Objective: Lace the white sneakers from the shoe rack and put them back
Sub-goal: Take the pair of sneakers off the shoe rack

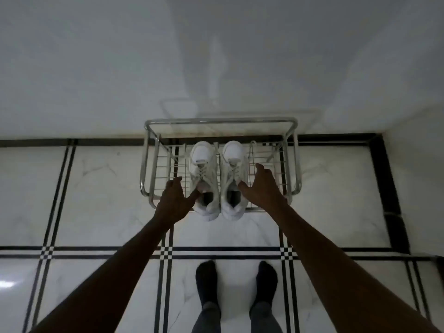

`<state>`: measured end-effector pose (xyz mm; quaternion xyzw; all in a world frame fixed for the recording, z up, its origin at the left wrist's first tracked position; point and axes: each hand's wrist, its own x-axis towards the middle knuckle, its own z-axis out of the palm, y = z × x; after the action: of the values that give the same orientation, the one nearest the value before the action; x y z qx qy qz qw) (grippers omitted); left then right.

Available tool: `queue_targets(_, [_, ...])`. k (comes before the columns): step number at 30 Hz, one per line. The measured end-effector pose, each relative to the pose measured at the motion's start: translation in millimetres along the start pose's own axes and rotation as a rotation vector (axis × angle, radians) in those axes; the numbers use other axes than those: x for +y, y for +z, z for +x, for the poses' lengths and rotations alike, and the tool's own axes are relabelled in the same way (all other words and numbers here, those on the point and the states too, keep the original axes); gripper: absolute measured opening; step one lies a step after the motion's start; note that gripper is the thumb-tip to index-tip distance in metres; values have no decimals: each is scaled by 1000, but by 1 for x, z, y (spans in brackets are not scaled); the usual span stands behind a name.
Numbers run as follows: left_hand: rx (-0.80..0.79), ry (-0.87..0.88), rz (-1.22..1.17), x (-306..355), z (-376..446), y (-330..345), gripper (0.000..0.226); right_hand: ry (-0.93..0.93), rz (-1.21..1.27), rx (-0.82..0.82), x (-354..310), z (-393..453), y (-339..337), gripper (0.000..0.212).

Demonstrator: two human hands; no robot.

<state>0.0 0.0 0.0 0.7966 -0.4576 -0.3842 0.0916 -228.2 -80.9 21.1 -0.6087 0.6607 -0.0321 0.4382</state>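
Observation:
Two white sneakers stand side by side on a chrome wire shoe rack point(153, 162), toes towards the wall. The left sneaker point(204, 164) has laces crossing its tongue; the right sneaker point(233, 159) shows laces too. My left hand point(174, 200) hovers at the left sneaker's heel, fingers spread, its thumb near the collar. My right hand point(260, 186) reaches to the outer side of the right sneaker, fingers apart, thumb by its opening. Neither hand holds anything that I can see.
The rack stands against a pale wall on a white marble floor point(103, 188) with black inlay lines. My two feet in dark socks point(206, 280) stand a step back from the rack. A black border strip point(389, 188) runs along the right.

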Motion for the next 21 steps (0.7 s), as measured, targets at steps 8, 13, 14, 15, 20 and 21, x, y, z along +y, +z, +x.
queue_targets(8, [-73,-174,-504,-28,27,51,46,45,169,-7,50,34,58,59])
queue_targets(13, [7,-57,-452,-35,0,61,48,-72,193,85,63,13,68,54])
queue_targets(14, [22,-41,-474,-41,-10,67,51,-107,194,107,67,1,72,56])
queue_targets(15, [40,-26,-480,-48,-22,73,54,-143,196,136,73,-12,76,59])
queue_targets(20, [135,42,-486,-90,-100,117,57,-253,231,263,115,-102,112,67])
queue_targets(21, [153,44,-488,-101,-119,131,56,-255,242,267,129,-121,121,67])
